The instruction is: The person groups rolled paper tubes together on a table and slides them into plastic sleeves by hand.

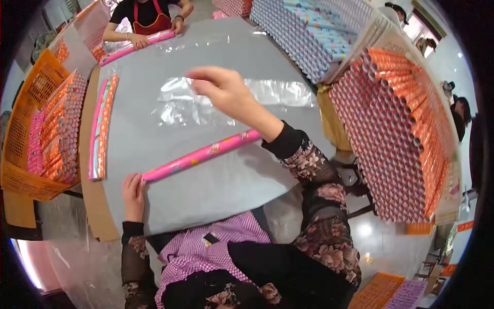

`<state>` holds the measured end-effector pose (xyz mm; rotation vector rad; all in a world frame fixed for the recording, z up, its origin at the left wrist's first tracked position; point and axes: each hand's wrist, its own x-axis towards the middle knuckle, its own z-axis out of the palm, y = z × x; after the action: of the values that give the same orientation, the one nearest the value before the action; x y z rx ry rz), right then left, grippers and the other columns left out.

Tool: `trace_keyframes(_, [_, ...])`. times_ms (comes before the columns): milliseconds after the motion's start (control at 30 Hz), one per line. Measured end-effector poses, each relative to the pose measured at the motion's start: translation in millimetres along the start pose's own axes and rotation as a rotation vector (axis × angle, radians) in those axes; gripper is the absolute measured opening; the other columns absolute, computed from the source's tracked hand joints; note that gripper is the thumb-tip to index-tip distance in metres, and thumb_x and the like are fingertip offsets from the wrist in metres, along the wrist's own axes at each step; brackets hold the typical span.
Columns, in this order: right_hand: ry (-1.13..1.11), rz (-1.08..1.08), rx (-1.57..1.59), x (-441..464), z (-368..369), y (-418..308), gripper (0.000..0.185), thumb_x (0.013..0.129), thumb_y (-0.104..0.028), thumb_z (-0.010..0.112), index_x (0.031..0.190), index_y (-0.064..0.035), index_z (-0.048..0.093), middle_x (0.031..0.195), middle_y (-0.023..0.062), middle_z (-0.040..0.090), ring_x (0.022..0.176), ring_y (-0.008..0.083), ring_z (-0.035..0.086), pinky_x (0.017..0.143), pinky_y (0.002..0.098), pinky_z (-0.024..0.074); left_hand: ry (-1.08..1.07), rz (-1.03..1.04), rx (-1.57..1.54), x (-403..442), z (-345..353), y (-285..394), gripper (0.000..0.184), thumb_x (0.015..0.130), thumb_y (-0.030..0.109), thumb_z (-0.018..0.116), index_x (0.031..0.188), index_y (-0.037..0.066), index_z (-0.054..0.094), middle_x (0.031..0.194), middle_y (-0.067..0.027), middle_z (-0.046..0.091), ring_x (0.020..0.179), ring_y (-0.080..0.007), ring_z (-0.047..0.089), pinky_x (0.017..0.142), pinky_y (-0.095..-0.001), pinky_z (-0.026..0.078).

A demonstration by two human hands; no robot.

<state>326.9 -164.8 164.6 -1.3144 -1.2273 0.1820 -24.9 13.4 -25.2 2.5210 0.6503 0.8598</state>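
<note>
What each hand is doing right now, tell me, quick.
Left hand: at the pink roll's near-left end; firm grip cannot be told.
Right hand: half-curled over the clear plastic; whether it pinches any cannot be told.

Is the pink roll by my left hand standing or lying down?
Lying down: the pink roll stretches lengthwise across the grey tabletop, your left hand at one end.

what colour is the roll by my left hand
The roll is pink with multicoloured patterning; head view.
</note>
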Motion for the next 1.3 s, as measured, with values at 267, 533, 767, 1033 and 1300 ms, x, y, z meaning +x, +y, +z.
trace_keyframes(267, [0.299, -0.027, -0.827, 35.6, -195.5, 157.8, 0.022, 0.089, -0.014, 0.059, 0.103, -0.001, 0.07, 0.098, 0.0171, 0.071, 0.092, 0.0275, 0.068, 0.08, 0.0352, 0.0514, -0.072, -0.082, 0.038, 3.8, -11.8, 16.4, 0.024, 0.091, 0.008, 0.063, 0.113, -0.001, 0.062, 0.122, -0.0155, 0.059, 0.119, -0.0346, 0.052, 0.103, -0.0437, 0.04])
trace_keyframes(533, [0.556, 0.108, -1.241, 109.9, -348.1, 189.6, 0.027, 0.09, -0.026, 0.058, 0.102, -0.006, 0.072, 0.098, 0.0184, 0.07, 0.093, 0.0365, 0.066, 0.081, 0.0453, 0.0503, -0.175, -0.138, 0.112, 4.9, -19.3, 22.8, 0.026, 0.093, 0.008, 0.058, 0.117, -0.002, 0.061, 0.127, -0.0156, 0.058, 0.125, -0.0362, 0.049, 0.109, -0.0469, 0.035])
trace_keyframes(767, [0.573, 0.342, -1.541, 142.4, -376.2, 221.7, 0.037, 0.092, -0.034, 0.058, 0.118, -0.0084, 0.067, 0.103, 0.02, 0.07, 0.099, 0.0391, 0.065, 0.086, 0.0488, 0.0499, -0.257, -0.155, 0.151, 3.4, -21.8, 19.2, 0.026, 0.097, 0.012, 0.054, 0.118, -0.002, 0.06, 0.129, -0.0172, 0.056, 0.126, -0.0387, 0.047, 0.11, -0.0484, 0.034])
trace_keyframes(1033, [0.304, 0.444, -1.673, 158.8, -400.5, 246.5, 0.038, 0.094, -0.031, 0.05, 0.118, -0.0056, 0.065, 0.104, 0.0216, 0.068, 0.096, 0.0425, 0.062, 0.082, 0.0529, 0.0486, -0.269, -0.165, 0.155, 6.3, -23.2, 21.5, 0.033, 0.102, 0.026, 0.05, 0.116, -0.002, 0.059, 0.126, -0.0187, 0.057, 0.124, -0.0402, 0.049, 0.112, -0.054, 0.03])
trace_keyframes(1300, [0.123, 0.27, -1.677, 138.4, -413.2, 211.7, 0.032, 0.088, -0.025, 0.053, 0.105, -0.0035, 0.069, 0.102, 0.0234, 0.068, 0.096, 0.0409, 0.064, 0.084, 0.0511, 0.05, -0.284, -0.139, 0.182, 2.0, -22.9, 13.1, 0.032, 0.101, 0.024, 0.049, 0.116, -0.002, 0.059, 0.127, -0.0185, 0.057, 0.127, -0.0404, 0.047, 0.113, -0.0545, 0.028])
